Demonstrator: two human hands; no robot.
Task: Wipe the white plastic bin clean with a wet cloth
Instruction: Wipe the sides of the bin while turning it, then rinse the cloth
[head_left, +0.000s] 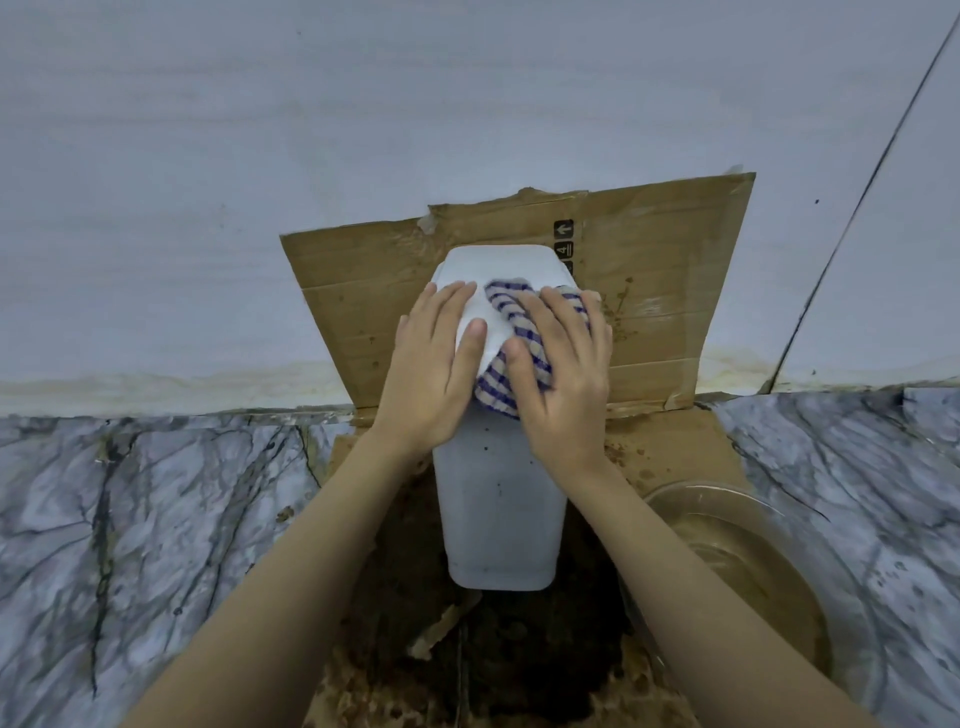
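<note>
The white plastic bin (498, 514) stands upside down on wet cardboard, its flat base facing up near the wall. Dark specks mark its near side. My left hand (434, 364) lies flat on the left part of the base and holds the bin steady. My right hand (563, 374) presses a blue-and-white checked cloth (511, 317) against the base and its right edge. Part of the cloth is hidden under my palm and fingers.
A sheet of brown cardboard (665, 291) leans against the pale wall behind the bin, and more soaked, dirty cardboard (519, 665) covers the floor under it. A clear bowl of muddy water (748, 566) sits at the right. Marble flooring (156, 519) lies on both sides.
</note>
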